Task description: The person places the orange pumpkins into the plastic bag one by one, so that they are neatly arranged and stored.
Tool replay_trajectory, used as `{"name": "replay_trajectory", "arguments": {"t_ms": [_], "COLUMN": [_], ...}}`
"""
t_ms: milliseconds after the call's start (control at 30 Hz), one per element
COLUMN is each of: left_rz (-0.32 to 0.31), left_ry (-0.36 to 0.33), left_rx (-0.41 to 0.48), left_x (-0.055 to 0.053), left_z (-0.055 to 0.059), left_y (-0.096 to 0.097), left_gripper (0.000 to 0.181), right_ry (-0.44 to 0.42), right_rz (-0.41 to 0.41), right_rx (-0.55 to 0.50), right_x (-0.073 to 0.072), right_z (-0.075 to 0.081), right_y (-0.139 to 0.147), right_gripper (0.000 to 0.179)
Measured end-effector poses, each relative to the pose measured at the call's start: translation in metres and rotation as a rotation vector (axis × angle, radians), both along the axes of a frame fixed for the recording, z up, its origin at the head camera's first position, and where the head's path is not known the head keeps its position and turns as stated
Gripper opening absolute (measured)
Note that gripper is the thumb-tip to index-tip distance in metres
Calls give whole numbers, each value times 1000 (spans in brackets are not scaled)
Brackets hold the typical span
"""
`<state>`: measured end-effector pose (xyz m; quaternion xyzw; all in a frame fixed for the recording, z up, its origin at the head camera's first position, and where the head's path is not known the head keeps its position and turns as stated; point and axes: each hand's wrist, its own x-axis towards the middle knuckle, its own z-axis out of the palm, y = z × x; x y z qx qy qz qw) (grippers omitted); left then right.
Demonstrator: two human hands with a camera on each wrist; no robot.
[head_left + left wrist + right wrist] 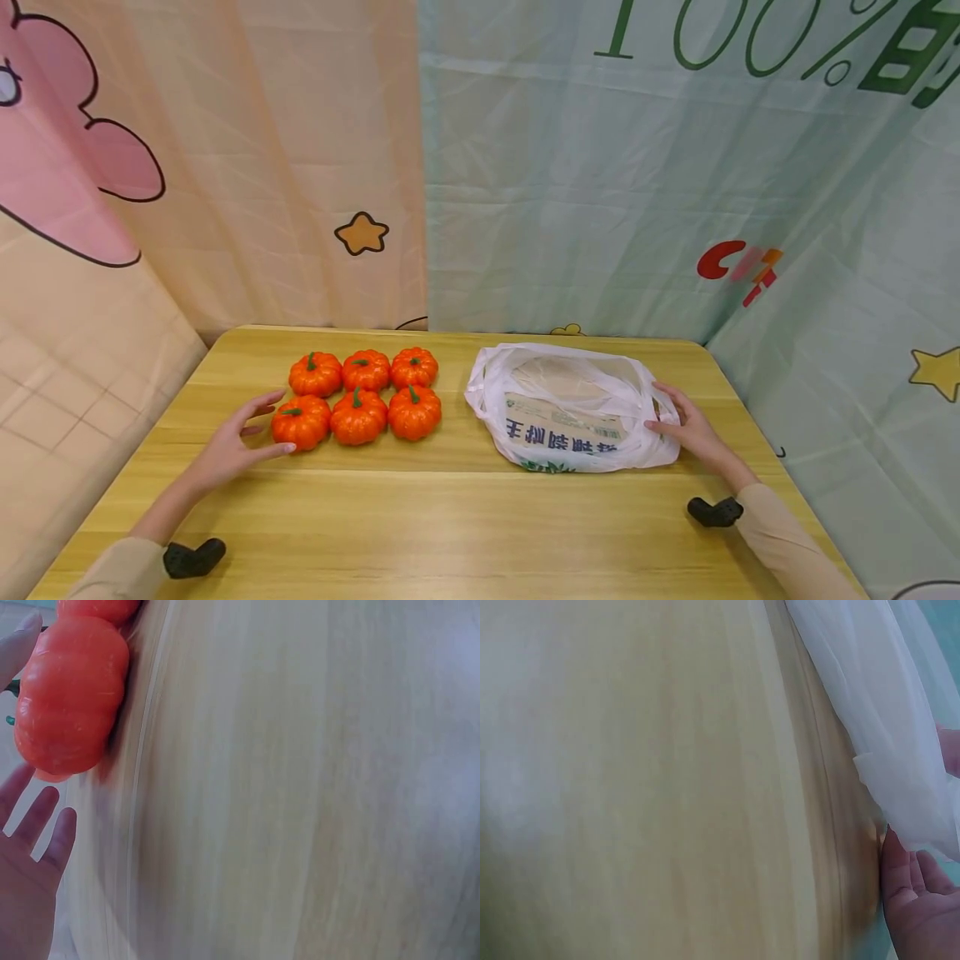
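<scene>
Six small orange pumpkins with green stems stand in two rows on the left of the table. My left hand (238,435) reaches round the front-left pumpkin (302,422), its fingers spread and its thumb at the near side. In the left wrist view, an orange pumpkin (71,697) lies between the thumb and the other fingers. On the right is a white plastic bag (491,417) with printed characters, lying on its side. My right hand (693,425) holds the bag's right end between thumb and fingers. Part of this grip is hidden in the right wrist view.
The wooden table (450,533) ends at a printed curtain (562,208) behind and at the right. Near my sleeves, a black wrist device (193,558) sits on the left and another black device (715,512) on the right.
</scene>
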<state>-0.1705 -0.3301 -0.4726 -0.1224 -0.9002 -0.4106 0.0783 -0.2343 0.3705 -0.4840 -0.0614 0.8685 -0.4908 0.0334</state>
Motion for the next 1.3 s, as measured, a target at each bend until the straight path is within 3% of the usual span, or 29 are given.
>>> {"name": "replay_trajectory", "arguments": {"t_ms": [567,967,1300], "left_rz": [-65,-45,-34], "left_ry": [0,-74,-70], "left_rx": [83,67,56], "left_x": [-10,-11,-13], "left_z": [-11,-11,-13], "left_y": [9,12,15], "left_gripper": [77,77,77], "right_ry": [-4,-13,-14], "right_rz": [11,48,94], "right_rx": [7,13,19], "right_x": [-5,-1,0], "right_z": [-2,-4,-3], "right_y": [-1,7,16], "right_gripper": [76,78,79]}}
